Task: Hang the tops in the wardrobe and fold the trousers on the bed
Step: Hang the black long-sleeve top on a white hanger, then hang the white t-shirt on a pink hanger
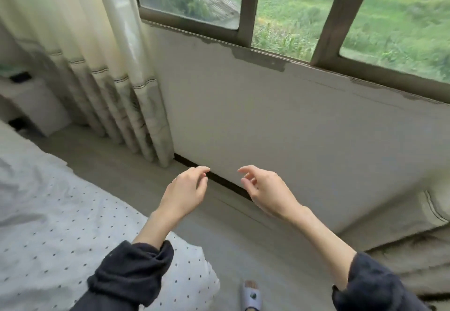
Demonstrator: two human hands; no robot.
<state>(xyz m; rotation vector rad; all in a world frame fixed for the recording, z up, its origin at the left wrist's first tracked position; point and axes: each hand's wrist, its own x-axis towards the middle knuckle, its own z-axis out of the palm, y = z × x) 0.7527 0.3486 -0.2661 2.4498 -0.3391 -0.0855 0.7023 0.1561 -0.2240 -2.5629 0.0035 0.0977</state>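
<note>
Head view looks down past two bare arms toward a wall (280,116) under a window (304,6). Both hands are held out in the air over the floor (136,177). Left hand (186,192) has its fingers (201,170) loosely bent, and it holds nothing. Right hand (264,189) is the same, with soft, bent fingers (246,170) and nothing in them. The two hands are near each other but do not touch.

Part of the bed (60,213) shows on the left, with a white cover full of small dots. No trousers lie on the part we can see. No tops can be seen, and no wardrobe either. A curtain (117,72) hangs by the window, and a slipper (252,295) peeks out at the bottom.

How much of the job is done cannot be told from here. My guess is that the person is between steps, and the clothes are somewhere out of sight.
</note>
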